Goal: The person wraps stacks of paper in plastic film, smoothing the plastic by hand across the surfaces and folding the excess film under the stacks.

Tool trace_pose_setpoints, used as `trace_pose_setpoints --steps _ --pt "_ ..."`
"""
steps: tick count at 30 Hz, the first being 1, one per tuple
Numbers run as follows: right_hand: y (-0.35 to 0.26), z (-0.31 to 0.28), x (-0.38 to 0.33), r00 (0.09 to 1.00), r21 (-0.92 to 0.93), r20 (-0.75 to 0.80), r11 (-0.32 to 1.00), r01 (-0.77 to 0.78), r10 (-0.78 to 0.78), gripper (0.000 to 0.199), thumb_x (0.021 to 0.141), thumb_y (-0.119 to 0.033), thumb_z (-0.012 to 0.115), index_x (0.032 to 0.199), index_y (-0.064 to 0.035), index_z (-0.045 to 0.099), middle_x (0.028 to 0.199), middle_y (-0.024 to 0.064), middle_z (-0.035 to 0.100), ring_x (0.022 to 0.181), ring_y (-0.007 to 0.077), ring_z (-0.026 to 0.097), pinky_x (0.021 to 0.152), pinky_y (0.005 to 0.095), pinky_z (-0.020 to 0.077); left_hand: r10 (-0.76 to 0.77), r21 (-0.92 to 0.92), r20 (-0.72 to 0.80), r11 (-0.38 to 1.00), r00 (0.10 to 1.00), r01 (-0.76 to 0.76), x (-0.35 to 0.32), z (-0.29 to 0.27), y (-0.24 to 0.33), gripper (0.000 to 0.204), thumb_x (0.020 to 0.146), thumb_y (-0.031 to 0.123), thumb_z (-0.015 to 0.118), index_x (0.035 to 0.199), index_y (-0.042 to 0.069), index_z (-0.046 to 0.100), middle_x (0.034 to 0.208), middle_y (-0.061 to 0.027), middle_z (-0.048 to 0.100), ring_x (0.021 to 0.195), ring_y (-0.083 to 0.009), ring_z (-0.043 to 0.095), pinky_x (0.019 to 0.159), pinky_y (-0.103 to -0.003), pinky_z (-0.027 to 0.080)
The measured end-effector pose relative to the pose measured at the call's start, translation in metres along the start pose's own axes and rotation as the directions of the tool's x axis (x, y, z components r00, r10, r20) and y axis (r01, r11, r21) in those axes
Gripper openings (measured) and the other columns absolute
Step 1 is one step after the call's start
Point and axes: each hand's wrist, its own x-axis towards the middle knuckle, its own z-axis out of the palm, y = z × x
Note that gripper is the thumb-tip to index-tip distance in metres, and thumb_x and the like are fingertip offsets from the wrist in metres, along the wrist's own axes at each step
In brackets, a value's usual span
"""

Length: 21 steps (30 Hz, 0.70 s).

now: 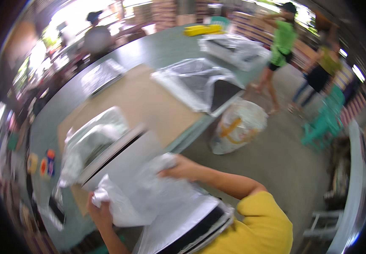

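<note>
A clear plastic bag [128, 207] is stretched between my two hands. My left hand [100, 209] grips a bunched edge of it, and my right hand [185, 168] pinches another gathered part higher up. Beneath the plastic lies a flat white panel [149, 146] with a dark line along its far-left edge. Close to my body, a white-and-black flat piece [197, 228] sits under plastic. Just beyond the panel is a crumpled heap of whitish plastic [102, 129]. The plastic and my right hand are blurred by motion.
A brown board [149, 91] lies on the green table [149, 48], with plastic-wrapped flat packages [200, 80] around it. A stuffed plastic sack [240, 127] stands on the floor to the right. Two people [282, 38] are near green chairs [326, 116]; another person [98, 38] is beyond the table.
</note>
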Motion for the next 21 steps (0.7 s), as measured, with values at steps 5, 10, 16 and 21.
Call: trace_pose_setpoints --steps 5,10,16,21 --pt "-0.003 -0.001 0.003 0.992 0.277 0.063 0.954 -0.118 0.105 0.037 0.073 -0.025 0.064 0.100 -0.0045 0.050 0.084 0.0056 0.056 0.063 0.0117 0.055 0.051 0.0233 0.0439 0.001 -0.528 0.000 0.849 1.000 -0.001 0.012 -0.038 0.005 0.022 0.067 0.014 0.058 0.078 0.004 0.042 0.073 -0.0081 0.050 0.061 -0.0152 0.049 0.059 -0.025 0.041" --pt "-0.009 0.011 0.027 0.968 0.448 0.248 0.881 -0.151 0.040 0.048 0.076 -0.033 0.058 0.110 -0.0023 0.043 0.098 0.0123 0.054 0.079 0.0190 0.056 0.064 0.0309 0.0461 -0.168 -0.490 0.631 0.671 0.758 0.557 -0.008 0.007 0.033 0.039 0.071 0.024 0.061 0.101 0.006 0.043 0.062 -0.0056 0.050 0.053 -0.0139 0.050 0.047 -0.025 0.041" --pt "-0.004 0.034 0.015 0.976 0.381 0.208 0.924 -0.019 -0.065 0.036 0.086 -0.031 0.045 0.108 -0.0022 0.047 0.097 0.0038 0.052 0.085 0.0113 0.050 0.075 0.0257 0.0399 -0.282 -0.534 0.618 0.534 0.734 0.656 -0.003 0.033 0.043 0.017 0.075 0.016 0.060 0.082 0.002 0.055 0.062 -0.0026 0.053 0.053 -0.0093 0.049 0.048 -0.022 0.040" --pt "-0.008 -0.033 0.007 0.582 0.530 0.680 0.848 0.032 -0.447 0.072 0.064 -0.063 0.055 0.091 0.0042 0.057 0.087 0.0136 0.056 0.087 0.0194 0.052 0.078 0.0295 0.0377 -0.073 -0.257 0.328 0.953 0.942 0.163 0.009 -0.015 0.017 0.006 0.073 0.006 0.059 0.076 0.001 0.056 0.065 -0.0011 0.055 0.059 -0.0063 0.051 0.049 -0.022 0.041"
